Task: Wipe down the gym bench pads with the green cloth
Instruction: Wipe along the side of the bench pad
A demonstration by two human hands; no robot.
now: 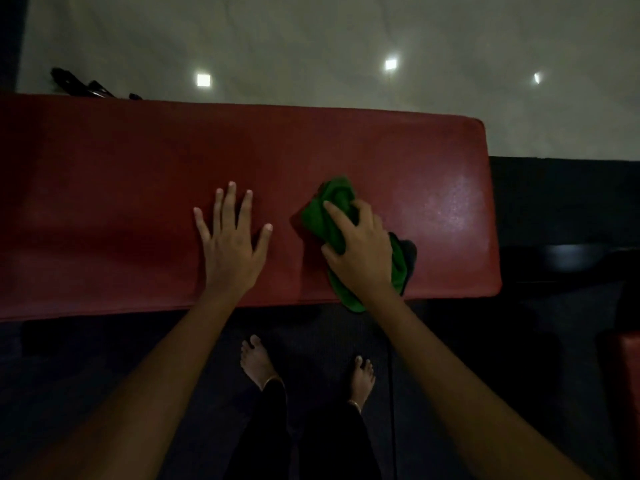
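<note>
A long red bench pad point(121, 188) runs across the view, its right end near the right side. My left hand point(232, 244) lies flat on the pad with fingers spread and straight. To its right, my right hand point(360, 251) grips a bunched green cloth point(332, 209) and presses it onto the pad. Part of the cloth hangs over the pad's near edge below my wrist.
A pale glossy floor point(311, 46) with light reflections lies beyond the bench. A dark object point(83, 86) sits at the far left edge behind the pad. Dark mat flooring point(104, 358) and my bare feet point(258, 362) are below. Another red pad corner point(627, 368) shows at right.
</note>
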